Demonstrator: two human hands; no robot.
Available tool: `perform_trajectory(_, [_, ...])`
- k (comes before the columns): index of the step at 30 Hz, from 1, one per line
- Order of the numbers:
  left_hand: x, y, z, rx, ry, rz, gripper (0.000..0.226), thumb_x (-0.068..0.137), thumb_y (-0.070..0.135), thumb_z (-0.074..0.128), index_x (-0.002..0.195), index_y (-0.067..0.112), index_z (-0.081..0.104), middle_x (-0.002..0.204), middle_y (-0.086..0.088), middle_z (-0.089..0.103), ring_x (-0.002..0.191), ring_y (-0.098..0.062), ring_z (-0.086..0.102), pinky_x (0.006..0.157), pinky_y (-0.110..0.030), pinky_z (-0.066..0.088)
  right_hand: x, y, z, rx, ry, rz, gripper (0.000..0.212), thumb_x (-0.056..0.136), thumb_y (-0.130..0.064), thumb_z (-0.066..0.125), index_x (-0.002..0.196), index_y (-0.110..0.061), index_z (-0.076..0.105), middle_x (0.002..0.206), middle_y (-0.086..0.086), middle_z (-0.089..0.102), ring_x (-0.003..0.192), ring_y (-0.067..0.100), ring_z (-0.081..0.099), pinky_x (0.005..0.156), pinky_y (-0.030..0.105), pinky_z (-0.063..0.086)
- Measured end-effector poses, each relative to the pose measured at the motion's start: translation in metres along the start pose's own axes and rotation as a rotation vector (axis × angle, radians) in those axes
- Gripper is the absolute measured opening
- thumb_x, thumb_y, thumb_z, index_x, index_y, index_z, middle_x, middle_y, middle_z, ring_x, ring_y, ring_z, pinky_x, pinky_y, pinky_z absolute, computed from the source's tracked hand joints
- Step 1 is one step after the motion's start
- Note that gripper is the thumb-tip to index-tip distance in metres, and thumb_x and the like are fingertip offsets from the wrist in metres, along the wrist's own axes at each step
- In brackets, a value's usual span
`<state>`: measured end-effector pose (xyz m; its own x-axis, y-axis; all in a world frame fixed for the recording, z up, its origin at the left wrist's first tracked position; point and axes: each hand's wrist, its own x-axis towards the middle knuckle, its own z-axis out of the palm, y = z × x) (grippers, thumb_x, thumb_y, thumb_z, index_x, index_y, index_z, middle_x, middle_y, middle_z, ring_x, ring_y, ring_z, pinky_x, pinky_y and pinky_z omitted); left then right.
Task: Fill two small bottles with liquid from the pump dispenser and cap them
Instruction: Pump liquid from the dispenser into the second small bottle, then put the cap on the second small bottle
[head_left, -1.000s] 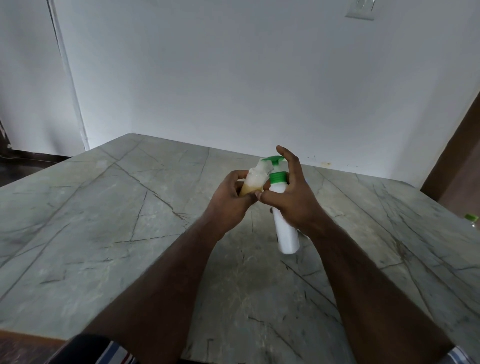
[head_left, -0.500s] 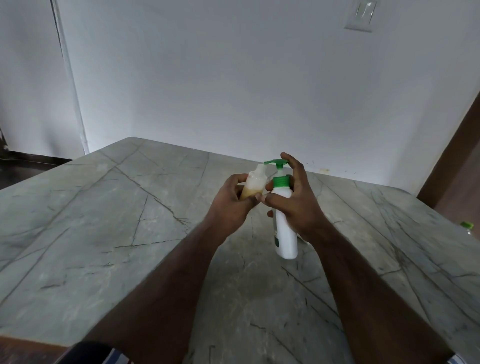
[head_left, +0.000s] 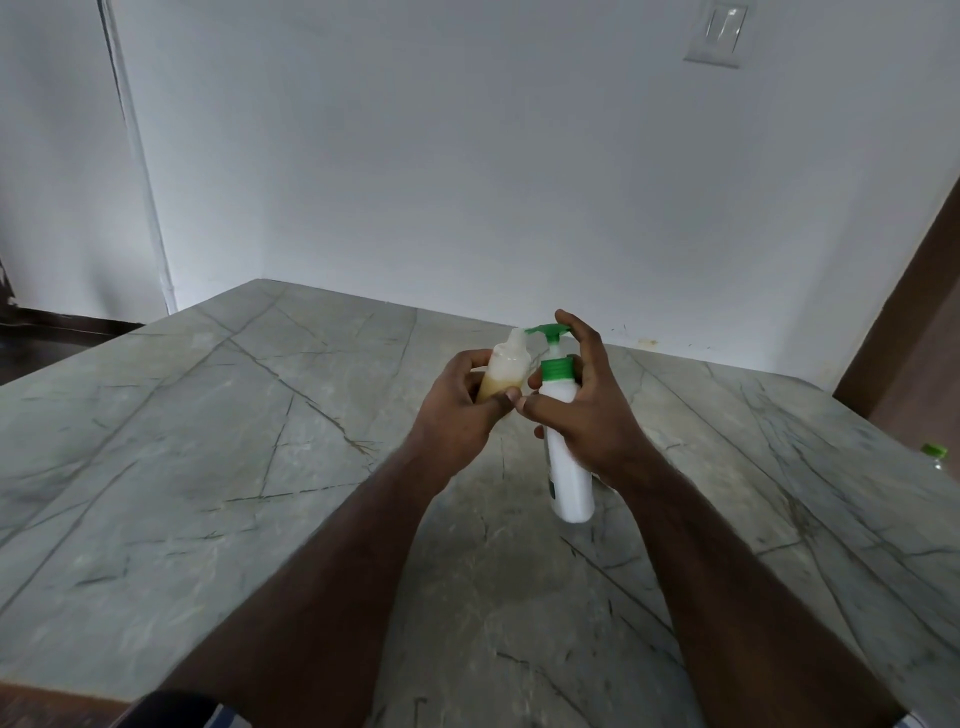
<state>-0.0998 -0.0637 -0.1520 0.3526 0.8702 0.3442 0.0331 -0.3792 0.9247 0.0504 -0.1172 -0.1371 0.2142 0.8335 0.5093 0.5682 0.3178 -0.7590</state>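
I judge we're mid-fill on one small bottle (head_left: 503, 366) — yellowish liquid sits in its lower part, no cap on it. A second bottle isn't clearly in view, so filling and capping remain. My left hand (head_left: 464, 410) grips that bottle, tilted, just left of the pump dispenser (head_left: 566, 441). My right hand (head_left: 587, 410) wraps the dispenser — forefinger atop its green pump head.
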Motion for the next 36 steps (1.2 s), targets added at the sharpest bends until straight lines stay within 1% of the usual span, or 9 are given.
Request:
perform_trajectory(5, [0.0,0.001,0.0,-0.001,0.021,-0.008,0.051,0.094,0.022,0.069,0.14,0.017,0.045,0.135,-0.004,0.059,0.114,-0.019,0.061,0.097,-0.036,0.055,-0.001,-0.003,-0.001,0.014,0.013,-0.004,0.093,0.065,-0.034,0.079,0.14,-0.05,0.025,0.14,0.001,0.047,0.106,0.025,0.061,0.085,0.051,0.06])
perform_trajectory(8, [0.0,0.002,0.0,-0.014,0.037,-0.011,0.051,0.094,0.022,0.069,0.139,0.017,0.046,0.134,-0.005,0.06,0.114,-0.02,0.061,0.099,-0.04,0.055,-0.001,-0.002,0.0,0.088,0.047,-0.004,0.095,0.067,-0.029,0.081,0.144,-0.042,0.027,0.129,0.002,0.055,0.098,0.025,0.065,0.079,0.045,0.062])
perform_trajectory(14, [0.0,0.001,-0.002,-0.055,0.05,-0.006,0.05,0.091,0.021,0.073,0.135,0.018,0.049,0.124,-0.003,0.065,0.108,-0.016,0.066,0.094,-0.04,0.058,0.003,0.005,0.005,0.127,0.109,-0.028,0.097,0.068,-0.025,0.09,0.144,-0.031,0.03,0.113,0.005,0.064,0.1,0.017,0.066,0.089,0.04,0.058])
perform_trajectory(19, [0.001,-0.001,-0.003,-0.025,0.051,0.013,0.049,0.092,0.018,0.072,0.135,0.019,0.049,0.123,-0.001,0.066,0.108,-0.013,0.065,0.086,-0.027,0.056,0.004,0.007,0.008,0.147,0.047,-0.042,0.107,0.061,-0.026,0.091,0.146,-0.022,0.026,0.128,0.0,0.058,0.116,0.011,0.061,0.096,0.033,0.055])
perform_trajectory(22, [0.001,-0.001,-0.003,-0.032,0.055,0.01,0.049,0.093,0.019,0.071,0.137,0.018,0.049,0.124,-0.002,0.066,0.109,-0.014,0.065,0.087,-0.027,0.055,0.004,0.009,0.008,0.183,-0.005,-0.034,0.111,0.061,-0.022,0.09,0.149,-0.026,0.022,0.143,0.008,0.052,0.127,0.015,0.055,0.099,0.025,0.052])
perform_trajectory(25, [0.001,0.0,-0.002,-0.023,0.055,0.013,0.049,0.094,0.02,0.07,0.138,0.018,0.048,0.125,-0.003,0.065,0.109,-0.015,0.065,0.086,-0.026,0.055,0.004,0.011,0.006,0.176,-0.021,-0.03,0.113,0.065,-0.011,0.091,0.149,-0.035,0.02,0.15,0.004,0.044,0.131,0.017,0.051,0.099,0.021,0.05])
perform_trajectory(28, [-0.001,0.0,-0.002,-0.018,0.056,0.014,0.05,0.094,0.02,0.07,0.138,0.018,0.048,0.126,-0.003,0.064,0.11,-0.017,0.064,0.086,-0.025,0.055,0.004,0.012,0.005,0.17,-0.024,-0.018,0.117,0.062,-0.022,0.094,0.146,-0.047,0.017,0.153,0.002,0.042,0.133,0.021,0.049,0.105,0.033,0.049])
perform_trajectory(32, [-0.001,0.0,-0.002,-0.032,0.056,0.012,0.049,0.093,0.019,0.072,0.136,0.019,0.049,0.124,-0.002,0.065,0.108,-0.016,0.066,0.084,-0.025,0.056,0.001,0.01,0.003,0.187,-0.035,0.02,0.115,0.06,-0.036,0.089,0.149,-0.044,0.016,0.151,0.005,0.045,0.132,0.02,0.051,0.107,0.044,0.048])
perform_trajectory(36, [-0.002,0.0,-0.002,-0.077,0.063,-0.002,0.044,0.093,0.017,0.071,0.132,0.02,0.051,0.115,0.002,0.066,0.099,-0.012,0.067,0.088,-0.033,0.059,0.002,-0.004,-0.008,0.253,0.124,0.093,0.086,0.079,-0.042,0.071,0.151,-0.034,0.025,0.137,0.01,0.058,0.125,0.017,0.057,0.11,0.045,0.044])
